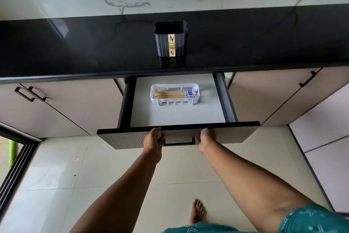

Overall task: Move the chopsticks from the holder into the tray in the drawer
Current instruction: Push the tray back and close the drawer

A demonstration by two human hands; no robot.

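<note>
Chopsticks (pixel 174 94) lie flat in the white tray (pixel 190 100), wooden ends to the left, blue-patterned ends to the right, side by side. Tray sits in the open drawer (pixel 170 114), toward the back, on the pale liner. Holder (pixel 171 39) stands upright on the black desk (pixel 75 53) just above the drawer; nothing pokes out of its top, so it looks empty (inside not fully visible, tho).

Both hands are on the drawer front. Left hand (pixel 153 139) grips the left end of the black handle (pixel 179 143), fingers curled over the top edge of the front panel. Right hand (pixel 205 136) does the same at the right end, fingers wrapped round w/ thumb side tucked under. Neither holds a chopstick.

Step in hand, by my read: transfer is done, this is the closing bit. Whether the drawer is moving can't be told from one frame.

Next move prob. calls for an even push w/ both hands, straight in toward the cabinet, so the drawer runs true on its rails. Go gently: the tray is loose on a smooth liner and could slide back, and the chopsticks could roll or jump the low wall. Pull fingertips off the top edge before the front meets the desk edge.
</note>
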